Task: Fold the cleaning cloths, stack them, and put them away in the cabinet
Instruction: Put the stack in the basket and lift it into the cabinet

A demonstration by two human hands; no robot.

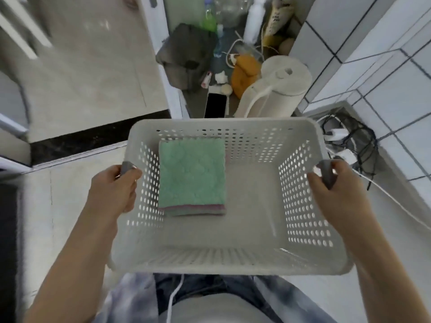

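Both hands are on the white perforated basket (233,259), which fills the middle of the frame. The left hand (114,190) wraps the grey handle (126,167) on the left rim, thumb over the top edge and fingers curled down the outer wall. The right hand (331,194) mirrors it, fingers closed round the grey handle (327,173) on the right rim. Both forearms come up from the lower corners, elbows out.

Inside, the stack of folded cleaning cloths (192,178) lies flat on the basket floor, left of centre and toward the far wall. A green textured cloth is on top, with pink and green edges showing beneath at the near side.

At upper centre, beyond the basket, sits a cluttered surface: a white electric kettle (275,89), a dark phone (215,104) lying flat, an orange object (245,75), a grey bag (186,54) and a green bottle (208,19). Tangled cables and white plugs (345,141) lie at right against the tiled wall (384,66). No readable writing here; the frame is blurred.
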